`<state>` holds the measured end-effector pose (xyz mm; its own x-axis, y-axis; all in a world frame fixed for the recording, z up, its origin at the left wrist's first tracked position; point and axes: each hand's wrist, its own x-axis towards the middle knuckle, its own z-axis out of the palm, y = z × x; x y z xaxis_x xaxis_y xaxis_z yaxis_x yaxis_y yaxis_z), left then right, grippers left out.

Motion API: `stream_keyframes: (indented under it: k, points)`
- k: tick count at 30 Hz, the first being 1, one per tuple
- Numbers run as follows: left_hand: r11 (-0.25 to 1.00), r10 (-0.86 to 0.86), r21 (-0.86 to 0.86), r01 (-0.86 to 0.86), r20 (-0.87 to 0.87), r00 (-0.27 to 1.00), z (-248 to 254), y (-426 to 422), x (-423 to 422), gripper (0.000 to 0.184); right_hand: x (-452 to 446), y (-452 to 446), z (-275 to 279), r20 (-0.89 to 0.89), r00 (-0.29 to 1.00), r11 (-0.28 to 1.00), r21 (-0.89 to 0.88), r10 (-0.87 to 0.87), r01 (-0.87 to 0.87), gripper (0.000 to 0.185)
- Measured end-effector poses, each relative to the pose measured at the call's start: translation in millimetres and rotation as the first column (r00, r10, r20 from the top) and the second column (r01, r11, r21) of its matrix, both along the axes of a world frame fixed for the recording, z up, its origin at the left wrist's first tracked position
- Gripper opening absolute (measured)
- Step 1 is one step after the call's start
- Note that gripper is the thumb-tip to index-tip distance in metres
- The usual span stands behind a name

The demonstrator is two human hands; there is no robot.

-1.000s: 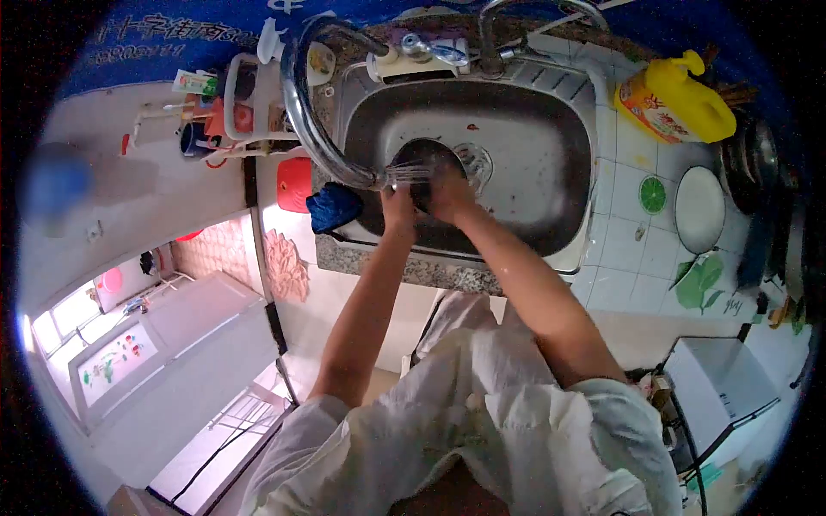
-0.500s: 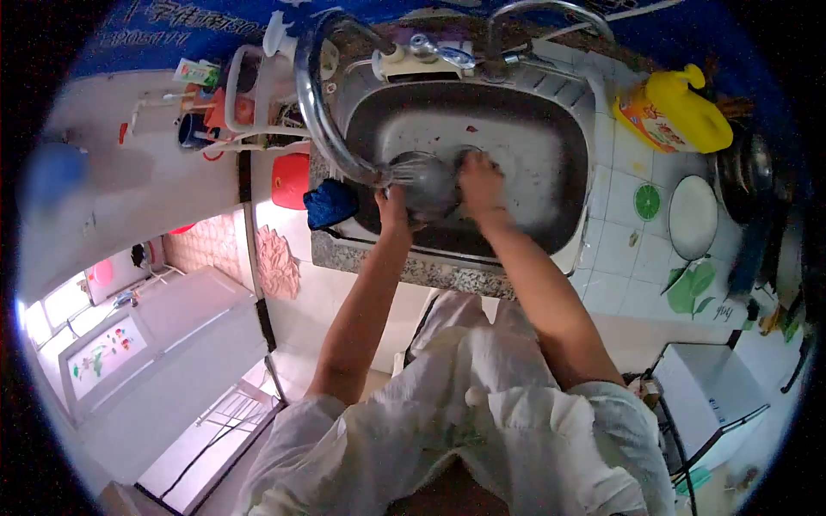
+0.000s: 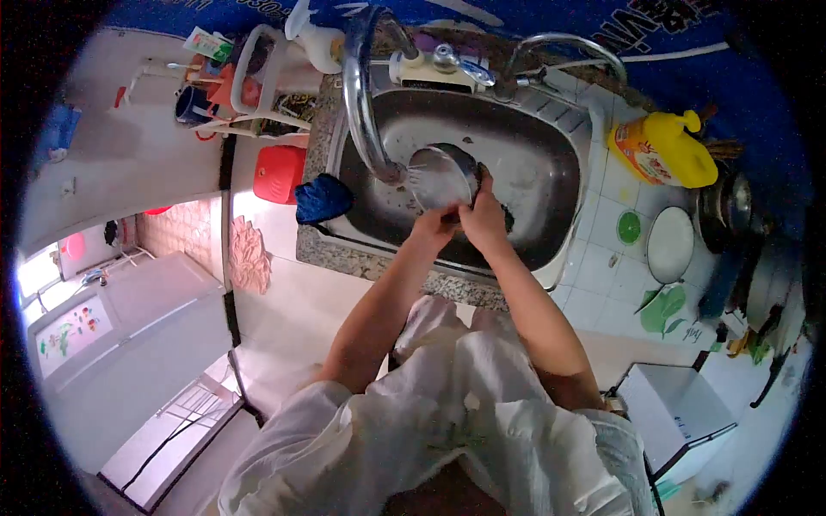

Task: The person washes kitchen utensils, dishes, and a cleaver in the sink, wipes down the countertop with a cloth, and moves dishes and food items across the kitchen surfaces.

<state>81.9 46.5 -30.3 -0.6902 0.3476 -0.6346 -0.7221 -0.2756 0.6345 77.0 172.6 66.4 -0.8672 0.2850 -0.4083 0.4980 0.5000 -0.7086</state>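
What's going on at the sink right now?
A person holds a metal bowl tilted over the sink, the left hand at its near edge and the right hand on its right side. Water from the curved faucet appears to stream onto the bowl. A blue cloth lies at the sink's left edge.

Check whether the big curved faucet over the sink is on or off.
On: the faucet shows pale streaks of water leaving its mouth toward the metal bowl.
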Motion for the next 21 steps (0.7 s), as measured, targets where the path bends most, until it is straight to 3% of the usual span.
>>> stream_keyframes:
  k: [1, 2, 3, 4, 7, 8, 9, 11, 12, 13, 14, 16, 17, 18, 20, 21]
  points:
    - [0.992, -0.110, -0.070, 0.103, -0.110, 0.988, 9, 6, -11, 0.033, -1, 3, 8, -0.025, 0.999, 0.999, 0.007, 0.036, -0.036, 0.068]
    - [0.996, 0.092, -0.032, -0.089, 0.103, 0.990, 16, 15, -27, 0.033, -2, 5, 14, -0.048, 0.996, 0.997, 0.013, 0.072, -0.072, 0.066]
    - [0.959, 0.279, -0.036, -0.282, 0.314, 0.908, 30, 22, -42, 0.033, -4, 8, 18, -0.048, 0.996, 0.997, 0.018, 0.080, -0.079, 0.066]
    - [0.957, 0.285, -0.035, -0.289, 0.315, 0.905, 29, 16, -50, 0.033, -4, 11, 22, -0.097, 0.987, 0.987, 0.106, 0.130, -0.120, 0.066]
    - [0.998, 0.025, -0.062, -0.024, 0.024, 0.999, 41, -17, -72, 0.043, -4, 14, 18, -0.150, 0.962, 0.954, 0.232, 0.229, -0.190, 0.065]
    - [0.998, 0.026, -0.062, -0.024, 0.024, 0.999, 49, -16, -72, 0.043, -4, 14, 13, -0.155, 0.951, 0.937, 0.272, 0.268, -0.220, 0.066]
    - [0.958, -0.138, -0.285, 0.039, -0.337, 0.931, 74, -11, -72, 0.043, -6, 13, 11, -0.157, 0.950, 0.937, 0.271, 0.269, -0.220, 0.066]
    - [0.863, -0.355, -0.505, 0.008, -0.596, 0.720, 82, -12, -70, 0.044, -8, 7, 9, -0.100, 0.963, 0.930, 0.300, 0.252, -0.212, 0.069]
    - [0.965, 0.261, 0.113, -0.238, -0.297, 0.918, 79, -15, -71, 0.041, -10, 4, 10, -0.105, 0.962, 0.931, 0.297, 0.253, -0.213, 0.069]
    - [0.832, 0.444, 0.370, -0.413, 0.004, 0.896, 76, -15, -68, 0.041, -12, 2, 13, -0.100, 0.953, 0.912, 0.335, 0.286, -0.239, 0.072]
    - [0.584, 0.543, 0.504, -0.636, 0.339, 0.768, 72, -15, -64, 0.040, -13, 1, 15, -0.092, 0.944, 0.890, 0.373, 0.317, -0.262, 0.074]
    - [0.744, 0.600, 0.192, -0.640, 0.228, 0.767, 76, -5, -36, 0.037, -10, -6, 13, -0.026, 0.928, 0.825, 0.466, 0.373, -0.319, 0.073]
    - [0.745, 0.599, 0.191, -0.640, 0.231, 0.767, 75, -6, -35, 0.037, -7, -10, 11, 0.044, 0.905, 0.746, 0.549, 0.424, -0.376, 0.073]
    - [0.755, 0.595, 0.172, -0.633, 0.224, 0.772, 69, -11, -33, 0.034, -1, -14, 7, 0.045, 0.904, 0.746, 0.548, 0.425, -0.378, 0.073]
    - [0.778, 0.583, 0.169, -0.605, 0.165, 0.795, 53, -19, -31, 0.027, 15, -23, 2, -0.216, 0.833, 0.792, 0.497, 0.509, -0.355, 0.070]
    - [0.790, 0.575, 0.180, -0.586, 0.113, 0.810, 52, -21, -30, 0.024, 19, -25, 17, -0.354, 0.738, 0.813, 0.355, 0.574, -0.462, 0.065]
